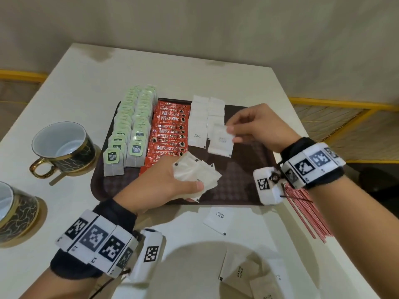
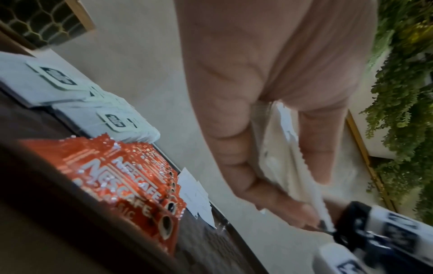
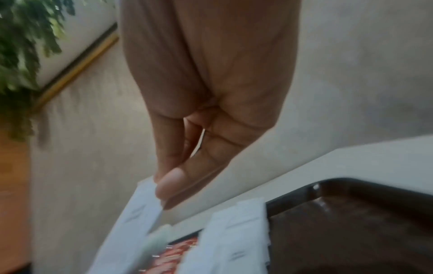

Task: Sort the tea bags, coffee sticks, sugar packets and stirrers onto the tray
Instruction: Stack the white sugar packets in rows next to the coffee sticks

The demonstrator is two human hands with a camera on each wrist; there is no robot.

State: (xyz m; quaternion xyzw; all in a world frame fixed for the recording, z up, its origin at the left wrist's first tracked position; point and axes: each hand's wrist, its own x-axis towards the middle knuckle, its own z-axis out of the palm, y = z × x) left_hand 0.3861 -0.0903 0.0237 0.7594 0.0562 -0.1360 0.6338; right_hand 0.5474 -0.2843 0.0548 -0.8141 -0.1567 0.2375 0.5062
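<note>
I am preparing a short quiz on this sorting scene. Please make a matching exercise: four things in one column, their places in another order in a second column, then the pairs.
1. green-tagged tea bags
2. red Nescafe coffee sticks
3. thin red stirrers
4. single white sugar packet

A. on the table, right of the brown tray
B. tray's left side
C. pinched in the right hand
D. tray, between tea and sugar

Pairs: 1-B, 2-D, 3-A, 4-C

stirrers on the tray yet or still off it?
Off. The red stirrers lie in a bundle on the white table, outside the brown tray's right edge, partly hidden by the right wrist.
</note>
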